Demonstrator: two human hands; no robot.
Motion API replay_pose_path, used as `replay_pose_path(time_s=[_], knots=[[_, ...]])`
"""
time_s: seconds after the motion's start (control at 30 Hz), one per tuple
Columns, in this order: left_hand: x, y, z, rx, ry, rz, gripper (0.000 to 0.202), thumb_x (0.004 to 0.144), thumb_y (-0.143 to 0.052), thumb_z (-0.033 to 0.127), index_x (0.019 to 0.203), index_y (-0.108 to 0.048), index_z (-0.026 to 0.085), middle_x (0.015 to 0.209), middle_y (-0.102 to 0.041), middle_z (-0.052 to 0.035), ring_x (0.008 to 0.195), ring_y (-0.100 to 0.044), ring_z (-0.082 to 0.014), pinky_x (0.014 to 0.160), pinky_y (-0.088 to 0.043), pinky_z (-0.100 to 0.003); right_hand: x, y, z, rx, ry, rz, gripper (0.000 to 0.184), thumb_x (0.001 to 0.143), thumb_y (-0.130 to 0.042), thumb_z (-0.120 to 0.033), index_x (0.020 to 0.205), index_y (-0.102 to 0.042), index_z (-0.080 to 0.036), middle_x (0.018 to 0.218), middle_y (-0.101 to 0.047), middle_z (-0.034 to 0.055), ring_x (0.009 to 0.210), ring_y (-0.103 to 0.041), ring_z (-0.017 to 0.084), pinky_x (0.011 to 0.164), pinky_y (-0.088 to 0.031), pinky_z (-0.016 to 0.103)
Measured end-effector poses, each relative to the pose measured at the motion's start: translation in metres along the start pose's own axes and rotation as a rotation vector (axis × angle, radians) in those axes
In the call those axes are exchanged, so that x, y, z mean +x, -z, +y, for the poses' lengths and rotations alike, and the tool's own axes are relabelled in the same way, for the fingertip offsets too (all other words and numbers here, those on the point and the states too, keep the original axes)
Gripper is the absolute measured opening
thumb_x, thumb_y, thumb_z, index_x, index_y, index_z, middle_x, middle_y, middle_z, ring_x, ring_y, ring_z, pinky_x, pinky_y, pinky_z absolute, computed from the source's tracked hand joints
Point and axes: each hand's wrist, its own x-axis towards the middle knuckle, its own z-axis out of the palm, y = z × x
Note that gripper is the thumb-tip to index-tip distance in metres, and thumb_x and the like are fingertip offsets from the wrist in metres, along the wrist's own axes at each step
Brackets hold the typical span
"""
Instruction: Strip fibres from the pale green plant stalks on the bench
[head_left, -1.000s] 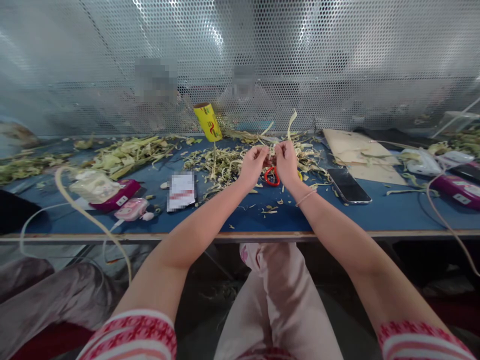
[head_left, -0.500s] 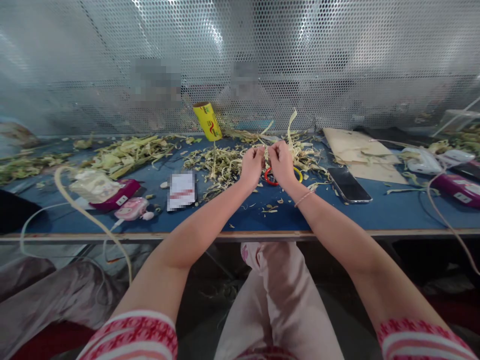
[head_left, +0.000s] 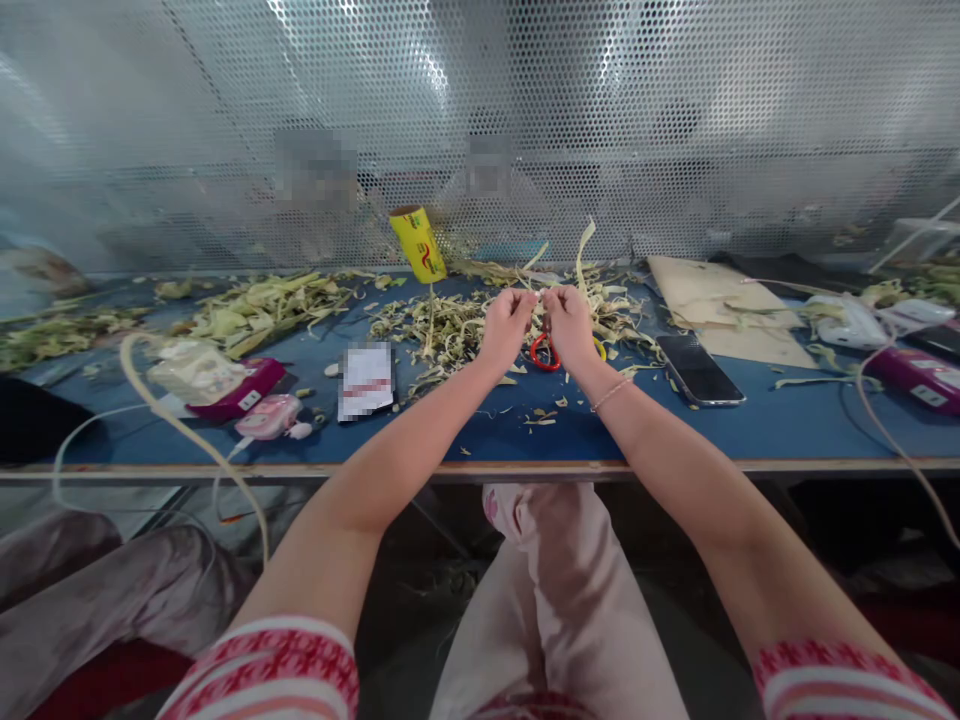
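Observation:
My left hand [head_left: 508, 325] and my right hand [head_left: 568, 322] are both closed and held close together over the blue table [head_left: 750, 430]. Between their fingertips they pinch a small pale strip of plant husk [head_left: 540, 296]. Under the hands lie scissors with red and yellow handles [head_left: 541, 352]. A pile of dry husk shreds [head_left: 442, 325] lies around and behind the hands. A thin bracelet is on my right wrist.
A yellow roll [head_left: 418, 243] leans on the perforated metal screen [head_left: 675, 120]. A black phone [head_left: 695, 368], a cardboard sheet [head_left: 712, 295], a white card [head_left: 366, 378], pink devices with cables [head_left: 262, 415], and more husk heaps [head_left: 262, 305] lie on the table. People sit behind the screen.
Both hands have stayed over the scissors, working the strip; they drew close together, then shifted slightly right and back. The view has turned a little.

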Motion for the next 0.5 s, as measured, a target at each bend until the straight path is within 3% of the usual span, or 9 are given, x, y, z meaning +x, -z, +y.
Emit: replay_pose_path(time_s=[0.1, 0.23, 0.37, 0.5], knots=[[-0.001, 0.0, 0.002, 0.025, -0.024, -0.004, 0.032, 0.085, -0.059, 0.043, 0.068, -0.047, 0.019, 0.052, -0.042, 0.0053, 0.049, -0.036, -0.0076, 0.052, -0.032, -0.024, -0.001, -0.002, -0.006, 0.046, -0.123, 0.02, 0.02, 0.09, -0.051, -0.034, 0.077, -0.04, -0.023, 0.053, -0.037, -0.0075, 0.047, -0.038, 0.009, 0.048, -0.03, 0.026], [0.001, -0.001, -0.002, 0.008, 0.006, 0.001, 0.034, 0.084, -0.058, 0.047, 0.068, -0.047, 0.019, 0.051, -0.042, 0.0054, 0.048, -0.037, -0.0077, 0.051, -0.031, -0.024, -0.002, -0.003, -0.011, 0.069, -0.149, 0.017, 0.02, 0.09, -0.051, -0.03, 0.076, -0.038, -0.024, 0.051, -0.036, -0.0084, 0.044, -0.036, 0.009, 0.046, -0.029, 0.026], [0.004, -0.002, -0.009, -0.063, 0.063, 0.062, 0.036, 0.085, -0.056, 0.05, 0.069, -0.046, 0.019, 0.05, -0.039, 0.006, 0.046, -0.036, -0.0077, 0.05, -0.031, -0.023, -0.002, -0.003, -0.007, 0.06, -0.084, -0.017, 0.021, 0.089, -0.052, -0.035, 0.077, -0.039, -0.024, 0.053, -0.037, -0.0077, 0.046, -0.037, 0.009, 0.047, -0.031, 0.026], [0.006, -0.002, -0.013, -0.085, 0.066, 0.131, 0.039, 0.083, -0.057, 0.054, 0.069, -0.045, 0.019, 0.051, -0.039, 0.0061, 0.047, -0.037, -0.0074, 0.05, -0.031, -0.023, -0.004, -0.003, -0.003, -0.029, 0.079, -0.057, 0.023, 0.09, -0.05, -0.044, 0.081, -0.042, -0.023, 0.064, -0.046, -0.0034, 0.061, -0.047, 0.011, 0.055, -0.038, 0.027]])
